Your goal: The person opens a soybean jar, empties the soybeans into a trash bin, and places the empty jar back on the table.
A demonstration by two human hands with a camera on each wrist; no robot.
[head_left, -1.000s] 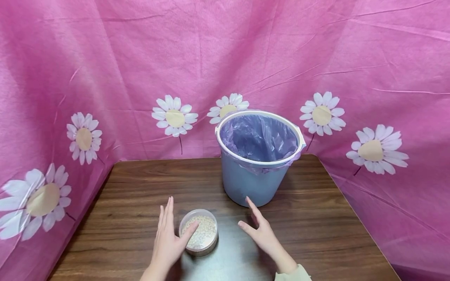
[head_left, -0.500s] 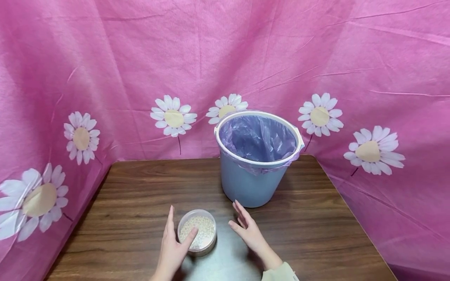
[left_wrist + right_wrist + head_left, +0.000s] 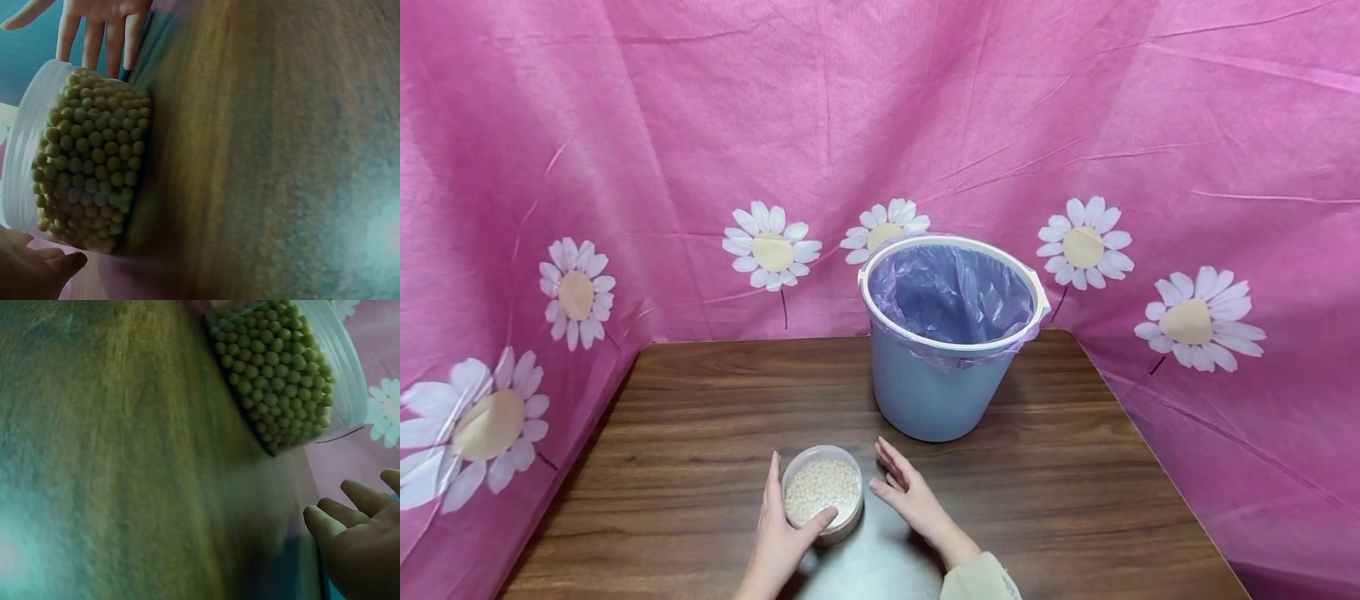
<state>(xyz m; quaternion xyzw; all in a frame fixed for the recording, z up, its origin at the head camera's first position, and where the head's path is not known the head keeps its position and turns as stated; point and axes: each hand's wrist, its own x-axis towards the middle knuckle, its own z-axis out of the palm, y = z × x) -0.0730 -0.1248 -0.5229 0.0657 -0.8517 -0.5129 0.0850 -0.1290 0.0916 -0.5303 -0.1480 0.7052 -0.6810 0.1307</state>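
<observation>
A clear round plastic tub (image 3: 824, 492) filled with small pale balls stands on the wooden table, near its front. Along its left side lies my left hand (image 3: 784, 529), fingers extended and thumb reaching over the near rim. The left wrist view shows these fingertips right at the tub (image 3: 94, 162) near its rim. To the tub's right is my right hand (image 3: 913, 504), fingers straight and thumb apart, palm turned toward it. A gap separates this hand (image 3: 369, 537) from the tub (image 3: 275, 375) in the right wrist view.
Behind the tub, toward the right, stands a blue bucket (image 3: 932, 392) with a white rim and a purple plastic liner. Pink cloth (image 3: 820, 108) printed with daisies hangs behind and beside the wooden table (image 3: 722, 400).
My right hand has moved left, closer to the tub. My left hand has shifted right and toward me, its thumb sliding from over the tub's middle to its near rim.
</observation>
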